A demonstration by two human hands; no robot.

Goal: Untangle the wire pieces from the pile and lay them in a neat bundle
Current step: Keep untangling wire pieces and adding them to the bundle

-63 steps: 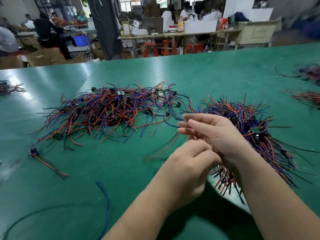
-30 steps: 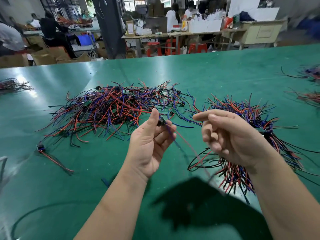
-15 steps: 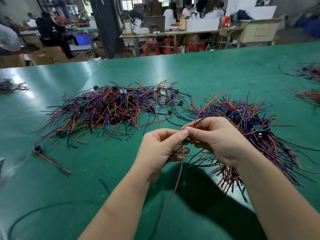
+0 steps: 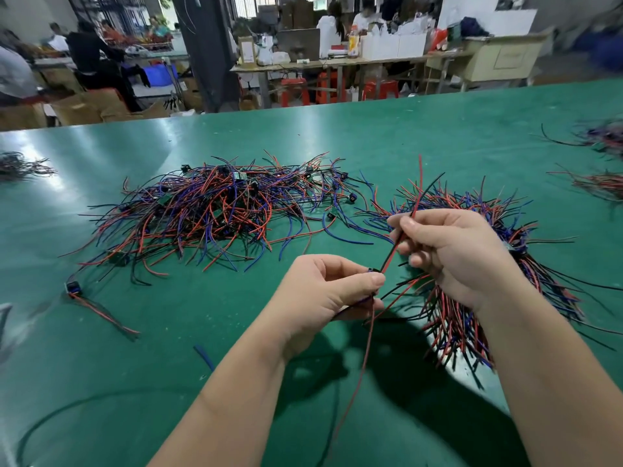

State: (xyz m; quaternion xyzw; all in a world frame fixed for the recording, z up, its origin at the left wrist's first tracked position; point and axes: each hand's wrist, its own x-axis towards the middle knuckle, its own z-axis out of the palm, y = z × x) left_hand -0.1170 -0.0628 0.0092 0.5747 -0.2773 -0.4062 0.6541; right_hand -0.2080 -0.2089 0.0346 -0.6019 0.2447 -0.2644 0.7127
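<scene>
**A:** What are the hands doing?

**B:** Both are holding one wire piece [image 4: 401, 237] above the table [image 4: 404, 136], near the middle of its near edge. The left hand [image 4: 323, 291] is pinching the lower end between thumb and curled fingers. That end is probably a small black connector, though the fingers are covering most of it. The right hand [image 4: 451, 254] is pinching the red and black leads higher up, and their tips are poking out past its fingers. One red lead is hanging down toward the near edge.

**A:** And the rest of the wires?

**B:** The pile [image 4: 209, 214] is lying left of centre, toward the far edge, thick and knotted. The bundle [image 4: 448, 325] is lying under and beside the right hand, with its leads running roughly one way.

**A:** So how far along is this?

**B:** I'm judging it at about half. The bundle is looking sizeable, but the pile is looking just as large. A stray piece [image 4: 87, 301] is also lying alone toward the left edge, and a blue scrap [image 4: 204, 357] is sitting by the left forearm.

**A:** Anything else around?

**B:** Other heaps [image 4: 600, 187] are lying along the right edge. I'm unable to tell whether they belong to this job.
</scene>
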